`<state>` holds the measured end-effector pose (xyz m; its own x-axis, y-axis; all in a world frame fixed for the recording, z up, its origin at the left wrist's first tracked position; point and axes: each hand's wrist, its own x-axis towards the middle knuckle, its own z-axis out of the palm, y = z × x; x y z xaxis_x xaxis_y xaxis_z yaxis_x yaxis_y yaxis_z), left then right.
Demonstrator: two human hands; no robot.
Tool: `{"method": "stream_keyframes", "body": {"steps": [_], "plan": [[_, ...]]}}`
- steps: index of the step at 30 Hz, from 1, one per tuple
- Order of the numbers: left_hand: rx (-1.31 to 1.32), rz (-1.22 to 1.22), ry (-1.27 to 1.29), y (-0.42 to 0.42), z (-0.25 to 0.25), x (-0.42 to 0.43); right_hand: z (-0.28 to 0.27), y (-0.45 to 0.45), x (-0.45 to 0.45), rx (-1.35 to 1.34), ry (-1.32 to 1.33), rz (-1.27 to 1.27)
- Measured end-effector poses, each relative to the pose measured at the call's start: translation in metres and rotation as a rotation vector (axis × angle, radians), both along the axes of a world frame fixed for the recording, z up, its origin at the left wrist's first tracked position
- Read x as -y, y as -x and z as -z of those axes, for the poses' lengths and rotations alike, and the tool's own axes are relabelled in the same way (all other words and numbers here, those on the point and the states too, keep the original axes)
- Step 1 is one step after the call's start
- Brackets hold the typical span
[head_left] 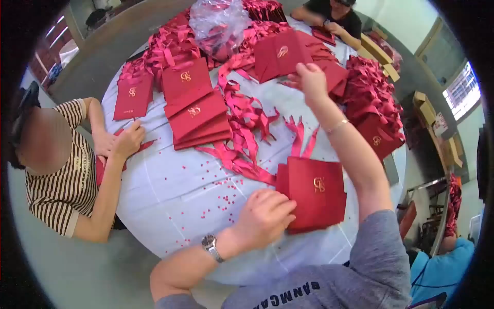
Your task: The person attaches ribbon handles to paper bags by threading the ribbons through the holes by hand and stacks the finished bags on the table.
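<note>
On the near right of the table lies a small stack of red paper gift bags [316, 188] with a gold emblem and pink ribbon handles. My left hand [265, 213], with a watch on its wrist, has curled fingers at the left edge of these bags; its fingertips are partly hidden. Stretched across the table, my right hand [310, 82] has its fingers apart at the lower right edge of another red gift bag [278, 54], which lies on a pile at the back. Pink ribbons [249, 118] lie loose between the two stacks.
More red bags [198, 118] are stacked at centre left. Small red dots [226, 190] litter the white tablecloth [164, 206]. Clear plastic [218, 20] sits at the back. A person in stripes [67, 165] works at left; another person [342, 23] sits at the far side.
</note>
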<state>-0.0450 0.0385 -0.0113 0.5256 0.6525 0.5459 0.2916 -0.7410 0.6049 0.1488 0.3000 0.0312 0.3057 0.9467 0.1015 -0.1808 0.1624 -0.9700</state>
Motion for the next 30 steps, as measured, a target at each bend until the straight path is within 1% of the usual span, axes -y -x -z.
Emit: {"method": "stream_keyframes", "body": {"steps": [1, 3, 5, 6, 7, 8, 9, 11, 12, 14, 15, 17, 18, 19, 20, 22, 23, 25, 29, 30], "plan": [[0.045, -0.019, -0.044, 0.001, -0.001, -0.002, -0.017, -0.009, 0.029, 0.041, -0.037, -0.023], [0.084, -0.024, -0.085, 0.003, -0.005, -0.007, -0.029, -0.043, 0.073, 0.181, -0.039, -0.096], [0.204, -0.143, -0.301, 0.008, -0.01, -0.011, -0.032, -0.064, 0.118, 0.159, -0.072, -0.182], [0.226, -0.176, -0.36, 0.012, -0.016, -0.01, -0.031, -0.076, 0.139, 0.152, -0.072, -0.176], [0.22, -0.17, -0.362, 0.014, -0.022, -0.009, -0.029, -0.088, 0.158, 0.156, -0.002, -0.311], [0.259, -0.223, -0.421, 0.017, -0.027, -0.007, -0.028, -0.096, 0.175, 0.159, 0.067, -0.449], [0.297, -0.276, -0.48, 0.019, -0.031, -0.005, -0.028, -0.099, 0.192, 0.278, 0.139, -0.553], [0.276, -0.305, -0.486, 0.02, -0.035, -0.005, -0.021, -0.102, 0.21, 0.456, 0.317, -0.749], [0.206, -0.326, -0.423, 0.018, -0.035, -0.008, -0.015, -0.104, 0.212, 0.454, 0.314, -0.749], [0.075, -0.328, -0.248, 0.015, -0.034, -0.006, -0.003, -0.103, 0.212, 1.09, 0.038, -0.636], [0.074, -0.328, -0.248, 0.012, -0.033, -0.004, -0.005, -0.1, 0.211, 1.089, 0.038, -0.637], [0.002, -0.262, -0.06, 0.004, -0.029, -0.001, -0.013, -0.091, 0.199, 1.232, -0.058, -0.187], [-0.065, -0.227, -0.068, 0.002, -0.028, 0.001, -0.008, -0.088, 0.187, 1.226, -0.057, -0.123], [-0.071, -0.227, -0.069, -0.002, -0.03, 0.003, 0.002, -0.088, 0.168, 1.342, 0.031, -0.144], [-0.131, -0.221, -0.048, -0.007, -0.034, 0.005, 0.011, -0.086, 0.15, 1.457, 0.123, -0.166], [-0.222, -0.2, -0.021, -0.018, -0.038, 0.009, 0.019, -0.069, 0.124, 1.546, 0.323, -0.119], [-0.228, -0.197, -0.015, -0.023, -0.036, 0.011, 0.023, -0.067, 0.116, 1.541, 0.329, -0.123], [-0.332, -0.215, -0.054, -0.033, -0.034, 0.012, 0.033, -0.067, 0.1, 1.531, 0.294, -0.105], [-0.341, -0.239, -0.077, -0.04, -0.029, 0.021, 0.049, -0.078, 0.085, 1.471, 0.285, -0.104], [-0.324, -0.234, -0.064, -0.039, -0.025, 0.02, 0.045, -0.079, 0.092, 1.17, 0.131, -0.059]]}}
